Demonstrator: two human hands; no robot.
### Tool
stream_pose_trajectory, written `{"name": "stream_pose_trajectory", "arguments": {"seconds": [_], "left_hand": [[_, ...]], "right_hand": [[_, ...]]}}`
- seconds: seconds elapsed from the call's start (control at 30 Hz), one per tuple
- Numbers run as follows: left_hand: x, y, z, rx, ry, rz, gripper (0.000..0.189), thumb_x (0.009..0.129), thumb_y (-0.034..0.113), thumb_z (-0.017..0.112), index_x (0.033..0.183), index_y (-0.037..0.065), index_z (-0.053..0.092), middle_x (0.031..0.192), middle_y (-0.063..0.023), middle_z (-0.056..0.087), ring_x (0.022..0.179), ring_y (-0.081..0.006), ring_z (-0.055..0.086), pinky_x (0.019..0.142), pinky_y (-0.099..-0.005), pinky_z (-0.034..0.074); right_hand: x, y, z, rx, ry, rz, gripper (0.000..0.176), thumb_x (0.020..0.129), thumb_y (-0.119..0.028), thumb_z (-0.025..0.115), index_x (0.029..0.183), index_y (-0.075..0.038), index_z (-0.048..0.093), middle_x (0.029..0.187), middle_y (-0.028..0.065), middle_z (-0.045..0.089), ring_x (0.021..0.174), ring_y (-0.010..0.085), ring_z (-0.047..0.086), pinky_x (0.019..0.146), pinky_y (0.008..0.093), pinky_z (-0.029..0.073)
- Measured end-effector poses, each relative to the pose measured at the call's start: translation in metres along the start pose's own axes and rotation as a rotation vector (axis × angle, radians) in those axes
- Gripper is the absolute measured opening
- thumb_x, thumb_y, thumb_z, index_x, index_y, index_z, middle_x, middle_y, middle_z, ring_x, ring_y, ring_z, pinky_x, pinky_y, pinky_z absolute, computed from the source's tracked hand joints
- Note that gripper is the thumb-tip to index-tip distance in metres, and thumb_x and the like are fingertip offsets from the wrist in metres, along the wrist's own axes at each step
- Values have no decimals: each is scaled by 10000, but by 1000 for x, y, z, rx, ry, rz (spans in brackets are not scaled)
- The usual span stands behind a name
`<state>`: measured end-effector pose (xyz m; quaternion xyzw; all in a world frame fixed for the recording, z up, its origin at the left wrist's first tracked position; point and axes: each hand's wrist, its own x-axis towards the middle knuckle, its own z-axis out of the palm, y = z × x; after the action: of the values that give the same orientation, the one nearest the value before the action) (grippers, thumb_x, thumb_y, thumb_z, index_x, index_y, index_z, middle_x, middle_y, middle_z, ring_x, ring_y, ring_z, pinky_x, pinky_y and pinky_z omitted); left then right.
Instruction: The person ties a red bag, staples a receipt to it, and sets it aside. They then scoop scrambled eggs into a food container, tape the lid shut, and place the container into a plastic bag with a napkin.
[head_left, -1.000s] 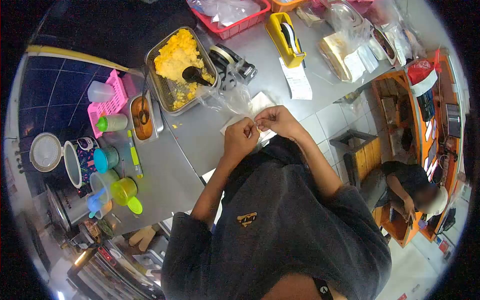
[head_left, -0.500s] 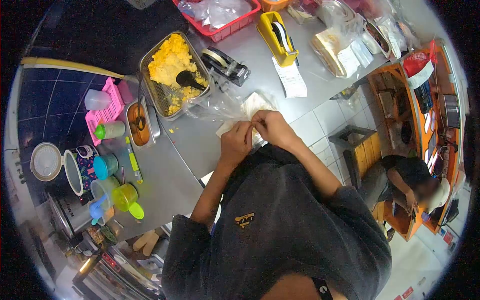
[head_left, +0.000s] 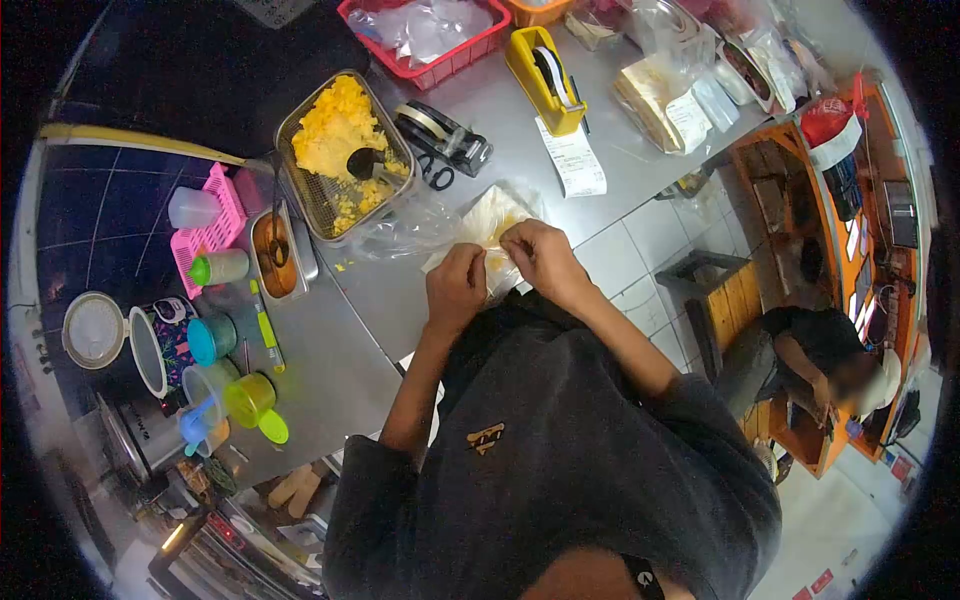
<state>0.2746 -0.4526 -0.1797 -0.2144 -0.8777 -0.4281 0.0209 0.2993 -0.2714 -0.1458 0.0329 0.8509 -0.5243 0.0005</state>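
Note:
Both hands are at the counter's near edge, fingertips pinched, a small gap between them. My left hand (head_left: 457, 285) and my right hand (head_left: 545, 262) grip the clear plastic bag (head_left: 405, 228), which spreads out to the left across the metal surface. Beneath and just beyond the fingers lies a pale paper wrapper (head_left: 495, 212) with a yellowish patch. Exactly which edge of the bag each hand pinches is hard to make out. A wire-mesh tray (head_left: 318, 205) of yellow crumbly food (head_left: 335, 125) stands beyond the bag, a black-headed scoop (head_left: 366, 163) resting in the food.
Past the bag are a black tape dispenser (head_left: 445, 135), scissors (head_left: 437, 175), a yellow tape dispenser (head_left: 545, 80) and a receipt (head_left: 575, 160). A metal pan (head_left: 275, 255) and several plastic cups (head_left: 210, 340) stand left. A seated person (head_left: 800, 350) is at right.
My hands have drawn slightly apart, the left one moving left and down. The plastic bag sits flatter and lower, uncovering the scissors and more of the paper wrapper.

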Motion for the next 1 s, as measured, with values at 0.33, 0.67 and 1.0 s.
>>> {"name": "stream_pose_trajectory", "arguments": {"seconds": [0.33,0.67,1.0], "left_hand": [[-2,-1,1,-11,48,-20,53,901,58,636,950,47,619,878,-118,656,760,-318,672,623,-395,528],[-3,0,-6,54,26,32,80,902,65,632,980,53,631,914,-110,642,747,-323,667,626,-393,537],[-1,-8,-15,206,53,154,99,887,75,655,979,73,619,915,-90,601,720,-303,664,603,-401,540]], "right_hand": [[7,4,16,-53,-78,-113,107,830,-66,701,918,-7,720,903,176,675,815,367,668,723,421,538],[10,9,26,-121,-20,-147,93,801,-79,723,858,-12,694,820,154,644,735,340,655,650,415,524],[15,8,22,-80,-52,-87,85,827,-74,714,870,-8,683,823,148,642,701,322,648,639,386,522]]}}
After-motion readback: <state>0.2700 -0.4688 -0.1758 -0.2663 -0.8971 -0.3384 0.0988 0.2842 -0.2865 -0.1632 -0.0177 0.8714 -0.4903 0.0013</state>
